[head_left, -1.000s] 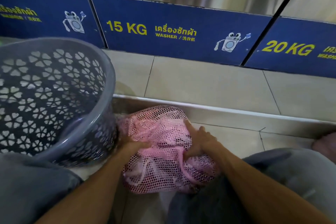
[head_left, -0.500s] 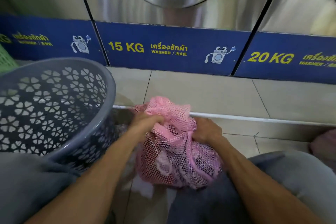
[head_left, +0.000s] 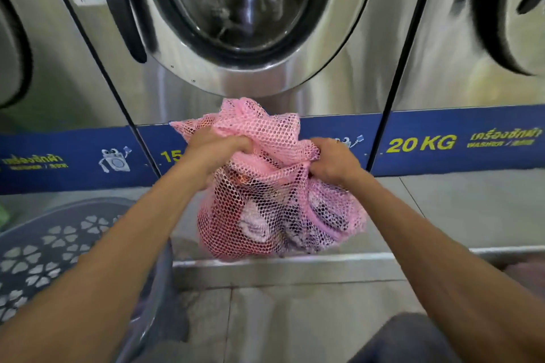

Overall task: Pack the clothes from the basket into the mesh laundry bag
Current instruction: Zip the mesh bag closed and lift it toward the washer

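Note:
A pink mesh laundry bag bulging with clothes hangs in the air in front of me, its gathered neck bunched upward. My left hand grips the neck on the left side. My right hand grips the mesh on the right side of the neck. White, purple and dark clothes show through the net. The grey basket with flower-shaped holes stands at the lower left; its inside is mostly out of view behind my left arm.
A steel front-loading washer with a round glass door stands straight ahead, its black handle at the left. More washers flank it. A blue band reads 20 KG. A tiled step with a metal edge lies below the bag.
Both hands lifted the bag from the floor up to the height of the blue band. The neck is now bunched tight. My view tilted up to the washer door.

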`<action>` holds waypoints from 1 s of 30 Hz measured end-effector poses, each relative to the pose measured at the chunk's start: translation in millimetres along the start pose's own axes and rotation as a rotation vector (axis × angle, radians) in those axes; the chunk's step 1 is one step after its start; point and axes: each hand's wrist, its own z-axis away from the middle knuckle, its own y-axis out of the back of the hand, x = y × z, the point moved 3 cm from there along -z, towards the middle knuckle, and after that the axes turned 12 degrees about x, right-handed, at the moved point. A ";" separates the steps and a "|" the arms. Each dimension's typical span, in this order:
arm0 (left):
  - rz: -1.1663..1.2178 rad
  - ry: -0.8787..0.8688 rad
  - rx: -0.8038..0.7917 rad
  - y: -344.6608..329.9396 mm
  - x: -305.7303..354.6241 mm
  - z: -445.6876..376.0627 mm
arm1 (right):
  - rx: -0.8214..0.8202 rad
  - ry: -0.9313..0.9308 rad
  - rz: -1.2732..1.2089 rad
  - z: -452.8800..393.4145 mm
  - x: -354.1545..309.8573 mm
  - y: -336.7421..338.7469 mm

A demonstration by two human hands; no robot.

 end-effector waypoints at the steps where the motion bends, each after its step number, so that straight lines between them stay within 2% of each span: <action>1: 0.003 0.014 -0.005 -4.6 -0.6 -19.3 | -0.014 0.004 0.013 -19.7 0.7 -4.9; 4: -0.049 0.070 0.024 -25.7 -23.7 -75.8 | -0.058 -0.008 0.071 -66.2 11.7 -33.3; 9: -0.244 0.146 0.053 -80.6 -112.8 -142.2 | -0.183 -0.053 0.193 -105.5 76.7 -133.5; 13: -0.295 0.064 0.122 -116.4 -153.2 -180.1 | -0.123 -0.067 0.229 -126.5 107.2 -166.8; 17: -0.383 0.028 0.161 -128.1 -165.6 -194.8 | -0.142 -0.057 0.273 -140.5 116.7 -179.0; 20: -0.385 0.024 0.165 -127.0 -168.9 -191.1 | -0.072 -0.070 0.288 -135.7 117.1 -181.6; 23: -0.387 0.081 0.069 -119.7 -162.4 -183.5 | -0.122 -0.058 0.343 -129.4 114.5 -177.3; 26: -0.409 0.149 -0.129 -98.2 -140.5 -173.5 | -0.233 -0.062 0.445 -127.7 108.3 -161.3; 28: -0.547 0.096 -0.231 -77.0 -124.9 -173.0 | -0.273 -0.051 0.548 -133.4 104.4 -150.1; 30: -0.667 0.011 -0.246 -59.4 -111.4 -175.8 | -0.311 -0.030 0.586 -140.1 103.9 -144.5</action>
